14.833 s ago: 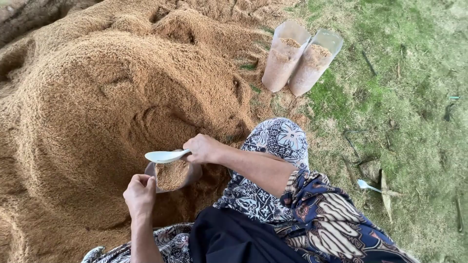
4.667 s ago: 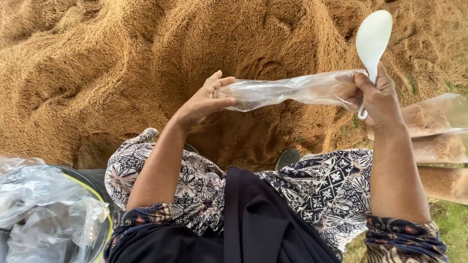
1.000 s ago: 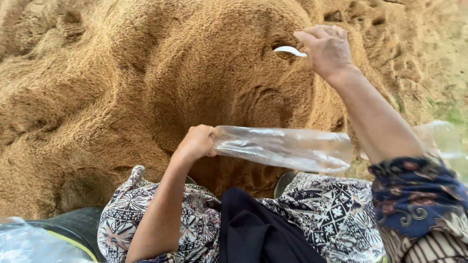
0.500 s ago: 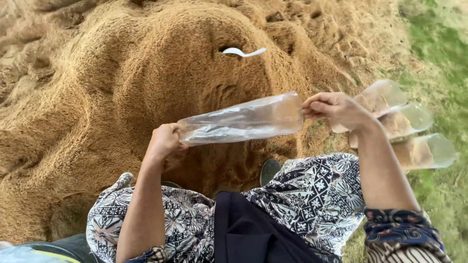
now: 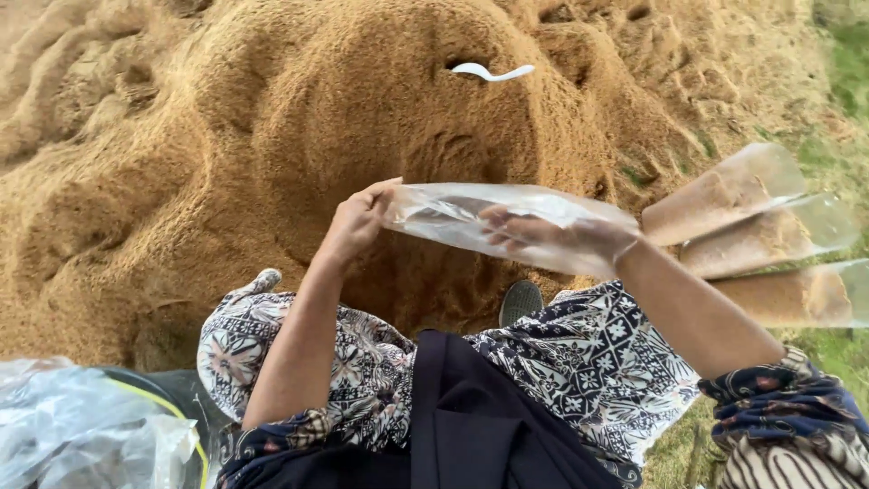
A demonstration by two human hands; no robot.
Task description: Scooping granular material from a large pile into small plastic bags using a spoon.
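Our left hand (image 5: 355,226) sits at centre frame, its fingers (image 5: 378,194) pinched on the left end of a clear, empty plastic bag (image 5: 471,220). Our right hand (image 5: 552,237) is slid inside the bag from its right end; the fingers (image 5: 503,217) show through the film, loosely spread and pointing left toward the pinched end.

The bag's long axis runs nearly level across mid-frame, dipping slightly to the right. So the bag lies right of the left fingers and wraps around the right ones; both hands touch it, one at each end. The film looks slack and creased, held clear of the ground.

Beyond the hands, a big mound of tan husk-like grain (image 5: 272,163) fills the upper and left frame. A white spoon (image 5: 489,71) lies on the mound in a small hollow at upper centre, well apart from both hands, handle toward the right.

At the right edge, three filled bags (image 5: 760,235) lie side by side on the slope, tan contents showing, near the right forearm but not touching it. Grass (image 5: 846,63) shows at far right.

Lower left, crumpled clear plastic (image 5: 81,435) sits in a dark tub (image 5: 186,403) with a yellow rim. A dark shoe toe (image 5: 522,302) peeks out beneath the bag, above the patterned cloth (image 5: 579,362) over our knees.
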